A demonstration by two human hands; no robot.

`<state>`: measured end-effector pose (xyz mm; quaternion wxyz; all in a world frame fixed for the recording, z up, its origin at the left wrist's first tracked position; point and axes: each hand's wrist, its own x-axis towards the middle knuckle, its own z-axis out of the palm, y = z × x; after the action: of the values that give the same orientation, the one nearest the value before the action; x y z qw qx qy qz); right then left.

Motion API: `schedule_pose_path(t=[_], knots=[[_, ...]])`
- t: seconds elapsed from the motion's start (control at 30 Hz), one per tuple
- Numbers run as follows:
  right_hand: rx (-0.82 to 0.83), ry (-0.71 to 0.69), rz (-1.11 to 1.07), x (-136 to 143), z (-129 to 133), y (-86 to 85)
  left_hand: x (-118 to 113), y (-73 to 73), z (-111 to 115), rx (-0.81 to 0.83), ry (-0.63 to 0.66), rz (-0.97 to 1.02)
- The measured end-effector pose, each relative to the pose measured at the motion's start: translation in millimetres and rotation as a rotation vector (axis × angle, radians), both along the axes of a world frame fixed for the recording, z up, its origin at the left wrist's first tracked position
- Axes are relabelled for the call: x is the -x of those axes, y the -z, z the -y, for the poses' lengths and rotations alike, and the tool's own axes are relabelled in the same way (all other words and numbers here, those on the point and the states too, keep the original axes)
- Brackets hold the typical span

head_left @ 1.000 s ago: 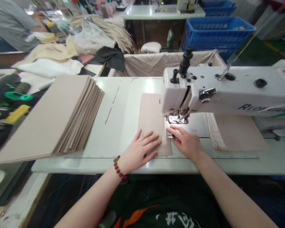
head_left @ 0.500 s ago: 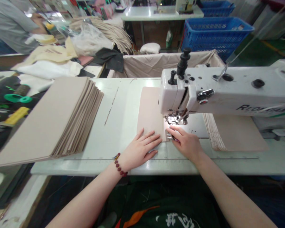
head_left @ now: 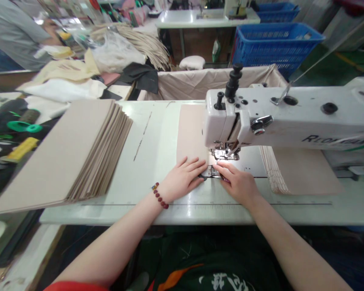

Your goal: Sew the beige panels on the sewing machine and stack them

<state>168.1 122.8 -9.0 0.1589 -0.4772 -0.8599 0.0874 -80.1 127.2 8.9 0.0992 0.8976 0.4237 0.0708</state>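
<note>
Stretching across the scene from left to right, a pale sewing table point(head_left: 151, 173) carries the work, and the white industrial sewing machine point(head_left: 279, 121) occupies its right side. Beyond the far edge of the table there is a bin lined with beige cloth point(head_left: 182, 83), and farther to the right stands a blue plastic crate point(head_left: 261, 46). On the left lies a tall stack of beige panels point(head_left: 63, 149), whose layers fan out toward the right. A smaller stack of beige pieces point(head_left: 309, 173) lies on the right, partly behind the machine arm. Between these two stacks, one single beige panel point(head_left: 189, 133) lies flat on the table, and its right side goes under the machine head, next to the presser foot point(head_left: 227, 154). The two hands are apart, with only a narrow gap between their fingertips. The left hand point(head_left: 183, 182) is flat and open, its fingers spread on the near part of the single panel. The right hand point(head_left: 239, 184) has bent fingers, with the index fingertip at the near right corner of this panel. A bracelet of dark red beads point(head_left: 160, 198) circles the left wrist. Under the right fingers a small dark tool point(head_left: 224, 178) shows partly; whether they grip it, I cannot tell.
</note>
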Motion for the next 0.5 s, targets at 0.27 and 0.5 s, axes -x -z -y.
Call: schedule_pose_path(t=[0.27, 0.5], knots=[[-0.005, 0.007, 0.002, 0, -1, -0.5, -1, 6.3, -24, -0.005, -0.052, 0.043], [-0.003, 0.009, 0.004, 1, -1, -1.2, -2, 13.4, -26, -0.024, -0.082, 0.096]])
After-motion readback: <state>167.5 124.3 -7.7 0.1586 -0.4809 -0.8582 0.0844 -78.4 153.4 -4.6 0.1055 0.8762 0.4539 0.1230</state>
